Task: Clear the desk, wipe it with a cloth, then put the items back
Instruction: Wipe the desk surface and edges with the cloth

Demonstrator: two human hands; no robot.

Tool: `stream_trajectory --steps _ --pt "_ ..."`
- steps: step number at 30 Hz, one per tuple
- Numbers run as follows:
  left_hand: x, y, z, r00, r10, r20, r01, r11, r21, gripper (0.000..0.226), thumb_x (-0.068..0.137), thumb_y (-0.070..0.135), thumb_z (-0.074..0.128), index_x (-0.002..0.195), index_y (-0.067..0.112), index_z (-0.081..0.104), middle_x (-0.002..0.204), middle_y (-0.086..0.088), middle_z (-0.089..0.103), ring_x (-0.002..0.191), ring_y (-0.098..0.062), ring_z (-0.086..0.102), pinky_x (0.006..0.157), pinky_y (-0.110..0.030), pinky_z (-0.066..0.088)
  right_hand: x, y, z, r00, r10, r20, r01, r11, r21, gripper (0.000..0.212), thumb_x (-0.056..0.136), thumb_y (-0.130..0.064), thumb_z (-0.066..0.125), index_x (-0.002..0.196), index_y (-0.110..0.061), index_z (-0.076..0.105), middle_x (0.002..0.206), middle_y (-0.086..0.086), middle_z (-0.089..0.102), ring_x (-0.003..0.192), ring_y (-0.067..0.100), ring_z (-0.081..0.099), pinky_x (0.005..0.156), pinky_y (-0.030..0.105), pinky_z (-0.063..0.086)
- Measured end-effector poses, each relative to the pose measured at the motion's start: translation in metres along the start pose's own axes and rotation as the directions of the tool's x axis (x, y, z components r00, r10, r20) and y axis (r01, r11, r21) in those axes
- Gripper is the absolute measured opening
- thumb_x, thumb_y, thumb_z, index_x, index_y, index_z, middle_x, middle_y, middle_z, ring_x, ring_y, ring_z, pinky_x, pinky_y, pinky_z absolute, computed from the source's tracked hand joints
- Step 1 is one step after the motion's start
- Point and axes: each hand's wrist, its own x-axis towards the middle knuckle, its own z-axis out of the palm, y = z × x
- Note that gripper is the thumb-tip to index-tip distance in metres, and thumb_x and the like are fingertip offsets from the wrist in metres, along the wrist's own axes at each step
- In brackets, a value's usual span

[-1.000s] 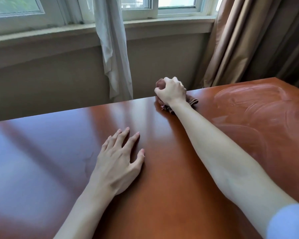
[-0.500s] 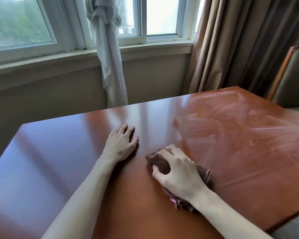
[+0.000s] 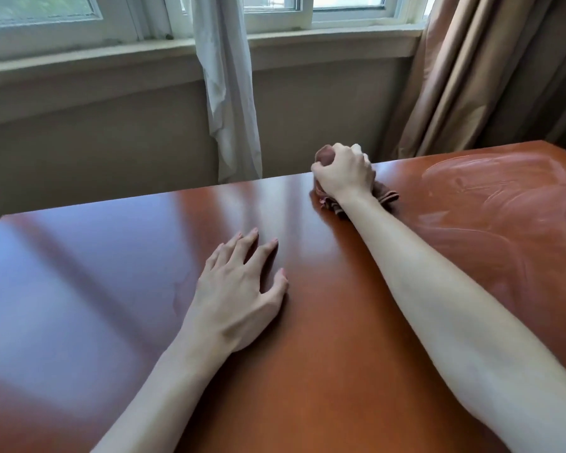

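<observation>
A glossy reddish-brown desk [image 3: 324, 338] fills the lower view. My right hand [image 3: 342, 173] grips a bunched brown cloth [image 3: 384, 196] and holds it on the desk at the far edge, arm stretched out. The cloth shows under the wrist and above the thumb; the rest is hidden by the hand. My left hand [image 3: 239, 292] rests flat on the desk near the middle, fingers spread. Damp wipe streaks [image 3: 504, 197] cover the right part of the desktop.
Behind the desk is a beige wall under a window sill [image 3: 307, 44]. A white sheer curtain [image 3: 229, 103] hangs down to the desk's far edge. Heavy tan drapes [image 3: 490, 73] hang at the back right. The desk's left corner [image 3: 0, 220] is in view.
My right hand has pushed the cloth from the near middle of the desk back out to the far edge. The left hand stays flat in place. The view has tilted down.
</observation>
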Motion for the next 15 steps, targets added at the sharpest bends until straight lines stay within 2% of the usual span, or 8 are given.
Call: stream_trajectory --steps 2,4,6,8,10,12,13,15 --pt "0.000 0.001 0.000 1.000 -0.002 -0.017 0.002 1.000 -0.004 0.067 0.090 0.062 0.025 0.154 0.043 0.029 0.165 0.014 0.017 0.152 -0.006 0.005 0.125 -0.032 0.007 0.017 -0.030 0.020 1.000 0.026 -0.003 -0.026 0.999 0.018 0.031 0.086 -0.032 0.057 0.112 -0.016 0.066 0.125 0.013 0.057 0.119 0.039 0.054 0.096 0.042 0.043" --pt "0.000 0.002 -0.002 1.000 -0.003 -0.021 0.003 1.000 0.005 0.067 0.090 0.062 0.022 0.155 0.044 0.026 0.166 0.016 0.013 0.152 -0.004 0.001 0.125 -0.030 0.003 0.006 -0.069 0.035 0.988 -0.120 0.094 0.116 0.992 0.051 0.032 0.085 -0.036 0.059 0.112 -0.021 0.068 0.123 0.011 0.057 0.117 0.037 0.056 0.095 0.042 0.044" --pt "-0.003 0.003 -0.003 1.000 0.001 -0.005 -0.001 1.000 0.018 0.067 0.091 0.062 0.019 0.156 0.045 0.020 0.166 0.017 0.008 0.152 -0.002 -0.004 0.124 -0.028 -0.002 -0.022 -0.087 0.037 0.899 -0.372 0.229 0.354 0.928 0.115 0.032 0.082 -0.046 0.063 0.109 -0.031 0.070 0.110 0.003 0.059 0.108 0.030 0.060 0.089 0.039 0.047" --pt "-0.005 0.004 -0.003 1.000 0.002 0.001 -0.002 1.000 0.019 0.067 0.092 0.063 0.017 0.156 0.045 0.017 0.167 0.017 0.005 0.151 -0.002 -0.007 0.124 -0.027 -0.006 -0.034 -0.069 0.028 0.801 -0.516 0.305 0.469 0.856 0.217 0.032 0.079 -0.053 0.064 0.107 -0.038 0.071 0.100 -0.006 0.060 0.100 0.021 0.062 0.085 0.036 0.050" --pt "-0.003 0.002 -0.002 1.000 0.004 -0.009 -0.004 1.000 0.022 0.067 0.092 0.063 0.016 0.156 0.045 0.017 0.167 0.017 0.004 0.151 -0.001 -0.008 0.125 -0.029 -0.004 -0.007 -0.039 0.020 0.861 -0.440 0.254 0.406 0.897 0.175 0.033 0.077 -0.054 0.065 0.107 -0.041 0.072 0.098 -0.008 0.061 0.099 0.020 0.062 0.085 0.034 0.049" --pt "-0.003 0.002 -0.001 1.000 0.003 -0.009 -0.002 1.000 0.024 0.067 0.091 0.063 0.017 0.156 0.045 0.018 0.166 0.018 0.005 0.151 -0.001 -0.007 0.125 -0.030 -0.002 0.037 -0.014 0.019 0.976 -0.194 0.099 0.191 0.981 0.047 0.035 0.078 -0.049 0.064 0.107 -0.032 0.073 0.104 0.001 0.063 0.106 0.030 0.063 0.087 0.037 0.047" --pt "-0.003 0.003 -0.001 1.000 0.005 -0.009 -0.005 1.000 0.023 0.067 0.091 0.063 0.017 0.156 0.046 0.019 0.166 0.018 0.006 0.151 -0.001 -0.006 0.125 -0.030 -0.001 0.055 -0.005 0.021 0.995 -0.087 0.040 0.086 0.996 0.018 0.037 0.077 -0.046 0.062 0.108 -0.028 0.073 0.109 0.006 0.064 0.109 0.034 0.063 0.089 0.039 0.047" --pt "-0.004 0.003 -0.004 1.000 -0.001 0.001 0.001 1.000 0.024 0.067 0.091 0.064 0.018 0.155 0.046 0.020 0.166 0.018 0.007 0.152 -0.001 -0.005 0.125 -0.030 0.000 0.062 -0.008 0.025 0.996 -0.070 0.056 0.071 0.997 -0.029 0.039 0.078 -0.043 0.060 0.111 -0.026 0.072 0.115 0.010 0.063 0.113 0.037 0.060 0.093 0.040 0.047"
